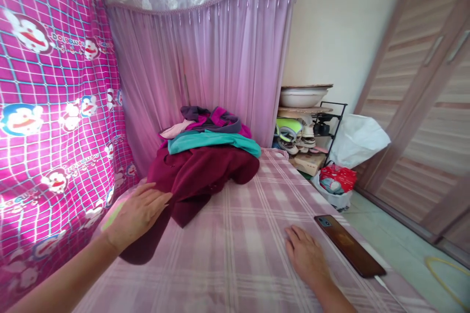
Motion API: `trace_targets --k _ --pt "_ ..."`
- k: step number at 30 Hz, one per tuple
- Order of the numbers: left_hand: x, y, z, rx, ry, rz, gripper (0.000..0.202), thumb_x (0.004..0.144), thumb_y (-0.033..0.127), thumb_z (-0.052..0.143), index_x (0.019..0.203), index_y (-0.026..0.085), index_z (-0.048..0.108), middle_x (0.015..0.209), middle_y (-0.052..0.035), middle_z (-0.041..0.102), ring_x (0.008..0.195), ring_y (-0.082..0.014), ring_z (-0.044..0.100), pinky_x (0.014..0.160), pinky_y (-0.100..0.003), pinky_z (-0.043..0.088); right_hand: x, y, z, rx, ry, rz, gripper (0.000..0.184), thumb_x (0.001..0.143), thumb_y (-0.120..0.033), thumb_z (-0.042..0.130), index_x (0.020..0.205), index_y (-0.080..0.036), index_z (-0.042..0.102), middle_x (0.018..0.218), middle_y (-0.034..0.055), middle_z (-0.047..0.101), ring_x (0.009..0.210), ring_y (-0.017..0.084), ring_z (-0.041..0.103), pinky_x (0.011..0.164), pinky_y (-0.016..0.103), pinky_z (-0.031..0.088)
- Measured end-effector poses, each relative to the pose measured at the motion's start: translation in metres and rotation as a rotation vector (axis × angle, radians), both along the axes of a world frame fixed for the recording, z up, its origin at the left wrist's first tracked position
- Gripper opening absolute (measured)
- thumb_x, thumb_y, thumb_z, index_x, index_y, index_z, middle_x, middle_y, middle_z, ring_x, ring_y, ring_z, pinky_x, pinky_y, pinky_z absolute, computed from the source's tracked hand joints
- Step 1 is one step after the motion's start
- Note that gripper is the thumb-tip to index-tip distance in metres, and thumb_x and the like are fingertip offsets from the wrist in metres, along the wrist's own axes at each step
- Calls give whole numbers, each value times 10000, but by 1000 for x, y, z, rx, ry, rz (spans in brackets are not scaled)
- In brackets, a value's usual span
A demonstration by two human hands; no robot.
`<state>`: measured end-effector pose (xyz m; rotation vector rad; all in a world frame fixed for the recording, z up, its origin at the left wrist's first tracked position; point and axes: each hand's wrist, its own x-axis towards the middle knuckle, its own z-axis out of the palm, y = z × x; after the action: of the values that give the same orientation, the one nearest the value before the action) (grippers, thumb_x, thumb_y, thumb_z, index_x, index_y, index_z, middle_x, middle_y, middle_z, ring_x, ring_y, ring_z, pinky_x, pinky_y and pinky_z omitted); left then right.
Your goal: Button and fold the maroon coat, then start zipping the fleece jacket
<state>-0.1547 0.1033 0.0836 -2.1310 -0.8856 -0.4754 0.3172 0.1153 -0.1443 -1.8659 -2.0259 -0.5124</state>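
Pink printed curtain [55, 78]: brightest area, glowing as if lit from behind, with washed-out white patches.
Lilac curtain [205, 63]: softer, pinkish glow.
Bed [249, 234]: fairly even, diffuse light, faint shadows.
Maroon cloth [209, 168] near the bed's left edge: dark shade underneath.
Phone [348, 247] by the bed's right edge: dull sheen.
Wardrobe [414, 122]: slanted by wide-angle distortion, grain slightly smeared.

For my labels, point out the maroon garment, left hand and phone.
Maroon garment [205, 168], head view: on its bunched cloth.
Left hand [137, 214], head view: its back.
Phone [349, 247], head view: middle of its back.
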Motion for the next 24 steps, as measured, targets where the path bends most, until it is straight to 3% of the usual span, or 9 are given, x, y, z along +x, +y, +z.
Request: trace_targets --k 6,9,11,16,20,24 --pt "-10 -55 7 25 -58 -139 328 976 157 382 1133 282 642 878 -3 748 830 -172 684 970 -389 511 -12 0 21 -121 54 -21 410 880 -176 468 1249 -176 646 1239 137 680 1117 274 633 919 395 461" --pt "-10 -68 11 -9 -36 -199 323 956 140 435 1175 279 628 926 12 754 851 -166 686 982 -389 505 -36 12 52 -116 95 39 546 855 -156 490 1401 -159 509 1267 159 653 1106 284 626 926 414 442" --pt "-8 -70 17 -14 -34 -226 329 946 131 458 1172 290 636 933 16 753 852 -161 683 997 -374 499 -60 29 78 -81 141 85 649 871 -230 525 1497 -161 370 1329 179 601 1165 307 590 944 436 427" --pt "-3 -60 35 -2 -15 -198 272 956 135 473 1150 232 637 931 -10 737 866 -152 664 1033 -375 470 -128 87 132 -29 194 125 946 788 -322 698 1566 -203 172 1563 231 305 1400 387 347 1056 530 320" --pt "-2 -49 44 23 12 -210 258 966 113 461 1148 201 622 958 -22 730 891 -142 649 1032 -378 451 -157 124 155 -3 170 136 942 761 -301 755 1550 -228 246 1595 219 242 1441 396 260 1078 572 272" --pt "-4 -32 48 56 5 -220 234 965 111 466 1124 185 621 938 -28 724 864 -141 634 1013 -376 452 -159 151 163 -27 180 190 486 847 -190 621 1328 -251 586 1579 140 330 1435 345 293 1078 554 285"
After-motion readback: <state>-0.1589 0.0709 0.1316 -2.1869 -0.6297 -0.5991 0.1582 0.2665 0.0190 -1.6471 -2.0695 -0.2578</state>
